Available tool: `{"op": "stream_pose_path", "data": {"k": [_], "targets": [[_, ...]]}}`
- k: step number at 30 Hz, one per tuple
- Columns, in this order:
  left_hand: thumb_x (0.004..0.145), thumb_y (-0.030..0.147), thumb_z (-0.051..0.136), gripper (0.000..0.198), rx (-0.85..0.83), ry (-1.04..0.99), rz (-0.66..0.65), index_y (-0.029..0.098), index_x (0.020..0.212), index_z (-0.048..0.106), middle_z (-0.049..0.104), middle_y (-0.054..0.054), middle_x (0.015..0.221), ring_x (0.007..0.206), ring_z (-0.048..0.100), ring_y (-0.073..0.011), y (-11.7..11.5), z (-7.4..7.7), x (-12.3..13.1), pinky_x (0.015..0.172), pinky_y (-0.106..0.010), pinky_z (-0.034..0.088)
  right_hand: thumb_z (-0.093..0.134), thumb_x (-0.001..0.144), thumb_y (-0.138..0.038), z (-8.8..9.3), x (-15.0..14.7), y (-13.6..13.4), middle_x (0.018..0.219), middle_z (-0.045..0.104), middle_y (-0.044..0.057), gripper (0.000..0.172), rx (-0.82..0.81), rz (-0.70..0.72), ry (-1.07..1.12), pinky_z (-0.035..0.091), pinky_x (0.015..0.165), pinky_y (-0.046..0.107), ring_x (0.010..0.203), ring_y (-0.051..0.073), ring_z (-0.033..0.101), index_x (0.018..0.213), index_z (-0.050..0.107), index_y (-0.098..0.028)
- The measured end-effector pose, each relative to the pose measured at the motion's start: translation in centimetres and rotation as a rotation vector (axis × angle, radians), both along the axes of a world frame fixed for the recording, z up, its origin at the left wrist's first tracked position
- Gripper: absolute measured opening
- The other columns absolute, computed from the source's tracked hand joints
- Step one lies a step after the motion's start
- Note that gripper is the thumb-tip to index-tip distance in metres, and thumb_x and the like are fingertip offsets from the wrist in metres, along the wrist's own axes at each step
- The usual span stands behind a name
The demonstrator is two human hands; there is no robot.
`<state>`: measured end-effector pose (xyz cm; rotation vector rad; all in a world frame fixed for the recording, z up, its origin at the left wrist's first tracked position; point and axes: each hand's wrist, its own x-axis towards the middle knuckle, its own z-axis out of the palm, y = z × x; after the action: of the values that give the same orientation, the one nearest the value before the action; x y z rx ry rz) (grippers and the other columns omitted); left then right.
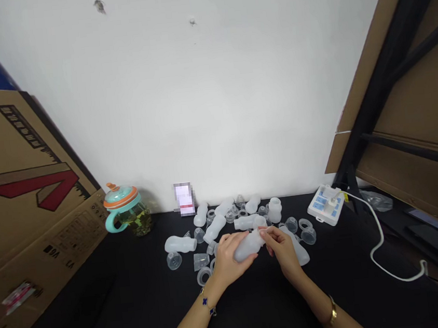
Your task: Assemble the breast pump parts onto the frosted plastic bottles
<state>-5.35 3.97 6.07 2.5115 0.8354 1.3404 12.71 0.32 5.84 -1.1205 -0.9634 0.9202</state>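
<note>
My left hand [229,257] is wrapped round the body of a milky plastic feeding bottle [247,245], which lies tilted with its mouth toward the right. At that mouth end, the thumb and fingers of my right hand [280,246] are pinched together. Whether a separate small part is between them is hidden. Beside my right hand lies another milky bottle [301,253]. Close to my left hand are a clear ring [204,276] and a clear cup-shaped cap [201,261]. More bottles, such as one lying on its side [180,244] and one upright [274,210], are spread behind both hands.
Clear domed caps [174,260] and rings [305,224] lie among the bottles on the black table [148,307]. A glass teapot [138,217] and a phone-like screen [184,199] stand at back left. To the right are a white power strip [325,205] and its cable [380,243]. Cardboard [31,204] borders the left.
</note>
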Motion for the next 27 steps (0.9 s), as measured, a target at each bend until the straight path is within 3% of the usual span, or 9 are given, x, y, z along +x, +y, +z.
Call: {"op": "stream_pose_path", "data": {"k": [27], "targets": [[0.083, 0.036, 0.074, 0.045, 0.055, 0.027, 0.016, 0.024, 0.125, 0.061, 0.074, -0.008, 0.117, 0.103, 0.070, -0.0276, 0.01, -0.60, -0.03, 0.091, -0.043, 0.050, 0.072, 0.079, -0.055, -0.48, 0.22, 0.12, 0.050, 0.044, -0.007, 0.040, 0.026, -0.031, -0.075, 0.023, 0.045, 0.024, 0.043, 0.009, 0.035, 0.067, 0.059, -0.019]]}}
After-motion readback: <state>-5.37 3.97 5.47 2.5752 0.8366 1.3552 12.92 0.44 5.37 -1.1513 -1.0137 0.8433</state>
